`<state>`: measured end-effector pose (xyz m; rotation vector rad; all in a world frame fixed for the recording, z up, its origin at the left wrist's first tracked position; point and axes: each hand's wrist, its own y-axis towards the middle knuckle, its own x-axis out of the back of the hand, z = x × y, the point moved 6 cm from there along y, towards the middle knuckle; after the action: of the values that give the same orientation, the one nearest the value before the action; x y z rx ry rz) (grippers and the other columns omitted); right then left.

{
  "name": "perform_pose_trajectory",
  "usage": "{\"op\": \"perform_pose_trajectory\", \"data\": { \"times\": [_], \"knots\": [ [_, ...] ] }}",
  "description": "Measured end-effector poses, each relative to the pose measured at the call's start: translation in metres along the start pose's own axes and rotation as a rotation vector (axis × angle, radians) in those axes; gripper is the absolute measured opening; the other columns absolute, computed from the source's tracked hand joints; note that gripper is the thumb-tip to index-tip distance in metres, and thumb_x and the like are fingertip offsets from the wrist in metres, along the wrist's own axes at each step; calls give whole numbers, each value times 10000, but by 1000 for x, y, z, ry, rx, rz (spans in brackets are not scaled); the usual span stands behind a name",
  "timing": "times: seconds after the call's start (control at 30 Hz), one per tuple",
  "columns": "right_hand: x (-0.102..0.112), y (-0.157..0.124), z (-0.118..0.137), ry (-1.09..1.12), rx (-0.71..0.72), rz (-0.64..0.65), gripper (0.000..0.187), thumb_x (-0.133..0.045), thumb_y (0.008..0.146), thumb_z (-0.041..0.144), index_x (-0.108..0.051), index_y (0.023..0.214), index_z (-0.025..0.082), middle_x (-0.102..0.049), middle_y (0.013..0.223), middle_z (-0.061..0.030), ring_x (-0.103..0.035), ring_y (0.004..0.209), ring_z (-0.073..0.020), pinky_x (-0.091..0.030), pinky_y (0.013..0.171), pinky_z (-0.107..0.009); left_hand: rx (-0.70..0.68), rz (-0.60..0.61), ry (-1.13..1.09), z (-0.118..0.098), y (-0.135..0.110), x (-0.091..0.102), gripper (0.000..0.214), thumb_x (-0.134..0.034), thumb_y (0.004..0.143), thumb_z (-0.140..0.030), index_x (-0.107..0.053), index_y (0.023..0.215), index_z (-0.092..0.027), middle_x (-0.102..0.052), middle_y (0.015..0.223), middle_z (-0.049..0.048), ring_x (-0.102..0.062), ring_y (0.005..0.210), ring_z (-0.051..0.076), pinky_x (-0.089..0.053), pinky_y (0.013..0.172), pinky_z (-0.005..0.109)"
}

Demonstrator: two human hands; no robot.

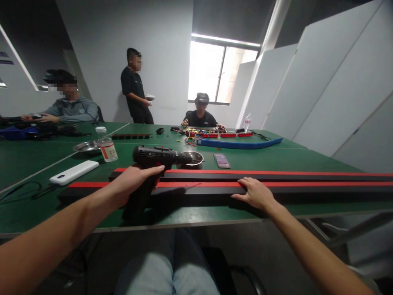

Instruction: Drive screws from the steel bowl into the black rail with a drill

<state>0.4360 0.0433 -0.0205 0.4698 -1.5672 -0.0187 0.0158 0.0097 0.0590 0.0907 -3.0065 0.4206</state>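
Black-and-red rail (215,184) lying lengthwise by the near edge of the green table (307,162), cordless drill (159,156) above it.
The right hand (256,193) lies open and flat on the rail, gripping nothing, seemingly steadying it. The left hand (132,182) is wrapped around the drill's grip, its nose level over the rail. A steel bowl (194,157) sits just behind.

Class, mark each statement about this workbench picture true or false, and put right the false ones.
1. The left hand grips a black drill. True.
2. The right hand holds a hammer. False: it rests flat on the long black-and-red rail.
3. A small metal bowl sits just beyond the drill's tip. True.
4. The table is blue. False: it is green.
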Motion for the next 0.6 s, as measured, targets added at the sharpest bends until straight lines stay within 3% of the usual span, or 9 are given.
{"op": "perform_pose_trajectory", "data": {
  "times": [0.13,0.3,0.5,0.6],
  "knots": [
    [2,7,31,-5,-2,-8,684,-553,823,809,-698,1137,219,-690,1134,-136,-658,1022,-306,-504,880,-396,35,120,-195,2,27,-24,343,-842,714,-426,-704,792,-121,-692,664,54,-622,524,148,-482,457,233],
    [6,13,52,43,26,-42,662,-546,832,800,-703,1114,222,-693,1085,-132,-650,989,-311,-510,853,-423,-42,297,-383,6,60,-54,259,-766,821,-354,-662,784,-120,-678,682,49,-641,529,133,-497,460,215],
    [23,9,54,191,98,-249,444,-603,881,618,-728,1088,246,-685,1138,-147,-599,1110,-354,-470,979,-492,-63,305,-567,29,74,-59,195,-699,895,-288,-624,815,-127,-652,632,42,-613,477,122,-509,474,220],
    [34,34,65,282,64,-308,358,-532,950,504,-728,1075,233,-693,1136,-148,-613,1102,-336,-469,974,-468,-56,314,-655,37,76,-56,178,-690,902,-266,-613,814,-131,-643,628,40,-612,488,120,-519,496,221]
  ]
}}
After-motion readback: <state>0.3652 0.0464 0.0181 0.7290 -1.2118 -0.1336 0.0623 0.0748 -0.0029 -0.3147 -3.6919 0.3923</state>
